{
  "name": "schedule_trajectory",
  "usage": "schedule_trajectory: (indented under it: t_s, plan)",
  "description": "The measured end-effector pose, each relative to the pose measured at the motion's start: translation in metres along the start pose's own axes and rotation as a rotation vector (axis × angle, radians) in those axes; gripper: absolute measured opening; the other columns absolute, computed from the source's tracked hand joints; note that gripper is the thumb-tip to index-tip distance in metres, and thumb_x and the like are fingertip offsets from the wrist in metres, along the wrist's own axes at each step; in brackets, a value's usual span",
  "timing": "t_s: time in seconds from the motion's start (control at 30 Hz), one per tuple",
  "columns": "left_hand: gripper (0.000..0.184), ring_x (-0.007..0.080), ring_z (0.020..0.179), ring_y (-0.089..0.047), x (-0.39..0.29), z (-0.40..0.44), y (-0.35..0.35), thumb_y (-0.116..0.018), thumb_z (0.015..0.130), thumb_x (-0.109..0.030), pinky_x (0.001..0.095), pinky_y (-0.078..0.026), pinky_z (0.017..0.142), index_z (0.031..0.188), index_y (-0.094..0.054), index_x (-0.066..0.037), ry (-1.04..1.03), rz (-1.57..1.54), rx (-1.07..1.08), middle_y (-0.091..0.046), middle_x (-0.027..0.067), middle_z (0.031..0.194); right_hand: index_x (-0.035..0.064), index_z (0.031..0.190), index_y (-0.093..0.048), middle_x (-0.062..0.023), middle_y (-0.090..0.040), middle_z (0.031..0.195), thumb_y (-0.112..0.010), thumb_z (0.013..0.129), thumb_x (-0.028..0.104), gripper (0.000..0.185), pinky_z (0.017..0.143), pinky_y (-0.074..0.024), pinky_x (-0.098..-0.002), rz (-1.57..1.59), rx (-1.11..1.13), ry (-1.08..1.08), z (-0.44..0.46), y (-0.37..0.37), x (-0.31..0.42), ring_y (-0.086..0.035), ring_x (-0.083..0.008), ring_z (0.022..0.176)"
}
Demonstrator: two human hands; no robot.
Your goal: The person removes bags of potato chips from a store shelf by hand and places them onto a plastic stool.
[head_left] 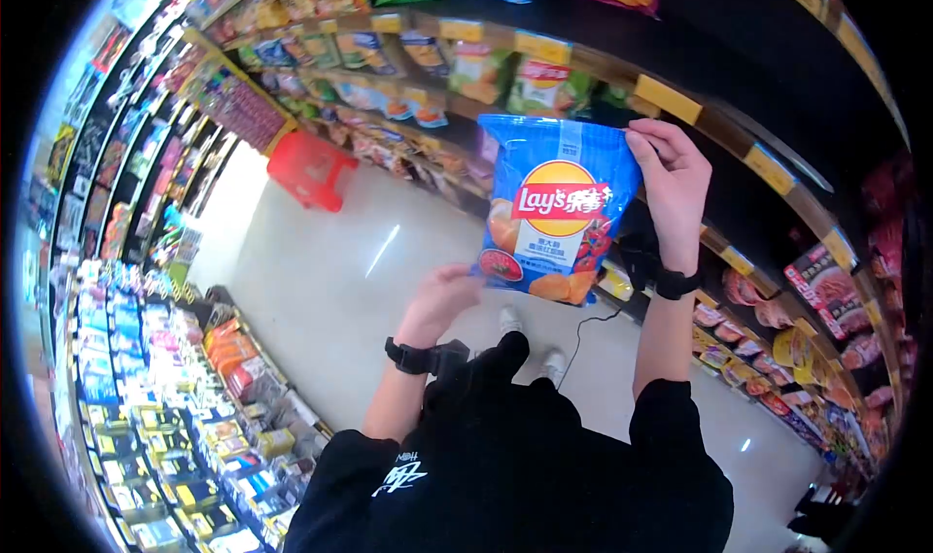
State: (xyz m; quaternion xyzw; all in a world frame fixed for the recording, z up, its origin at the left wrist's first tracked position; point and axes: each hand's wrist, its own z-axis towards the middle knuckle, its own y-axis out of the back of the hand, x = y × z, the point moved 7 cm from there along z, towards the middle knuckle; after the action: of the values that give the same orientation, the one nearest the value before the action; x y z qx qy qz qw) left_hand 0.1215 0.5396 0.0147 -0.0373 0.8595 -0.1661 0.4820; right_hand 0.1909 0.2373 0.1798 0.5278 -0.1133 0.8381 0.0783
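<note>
A blue Lay's chip bag [559, 208] hangs upright in front of me, its printed front facing the camera. My right hand [673, 179] pinches its top right corner between thumb and fingers. At the bag's lower left corner is my left hand [442, 300], its fingers bent toward the edge and blurred; whether they grip the bag cannot be made out. Both wrists wear black bands with small devices.
Snack shelves [671, 101] with yellow price tags curve across the top and right. A red plastic stool [311, 171] stands on the pale floor [389, 232] at upper left. Packed display racks [185, 436] line the left. A thin black cable hangs near my shoes.
</note>
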Motion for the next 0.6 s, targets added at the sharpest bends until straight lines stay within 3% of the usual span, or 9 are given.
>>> schedule_trajectory:
  t_s: [0.4,0.6]
  plan:
    - [0.025,0.0147,0.086,-0.061,-0.034,-0.044,0.220,-0.064,0.086,-0.012,0.0291,-0.050,0.076,0.107,-0.059,0.000,-0.274,-0.167,-0.293,-0.063,0.0064,0.092,-0.0026,0.097,-0.063,-0.0048,-0.067,0.088,-0.065,0.084,0.004,0.014,0.073,-0.0466,-0.0199,-0.157,0.219,0.016,-0.024,-0.257,-0.024,-0.061,-0.0081,0.082]
    - [0.025,0.0166,0.088,-0.063,-0.042,-0.071,0.352,-0.063,0.086,-0.015,0.0286,-0.051,0.074,0.106,-0.060,0.001,-0.334,-0.291,-0.428,-0.064,0.0087,0.098,-0.0030,0.097,-0.062,-0.0044,-0.066,0.084,-0.063,0.087,0.006,0.014,0.065,-0.0448,-0.0174,-0.162,0.358,-0.155,-0.047,-0.402,-0.071,-0.059,-0.0059,0.074]
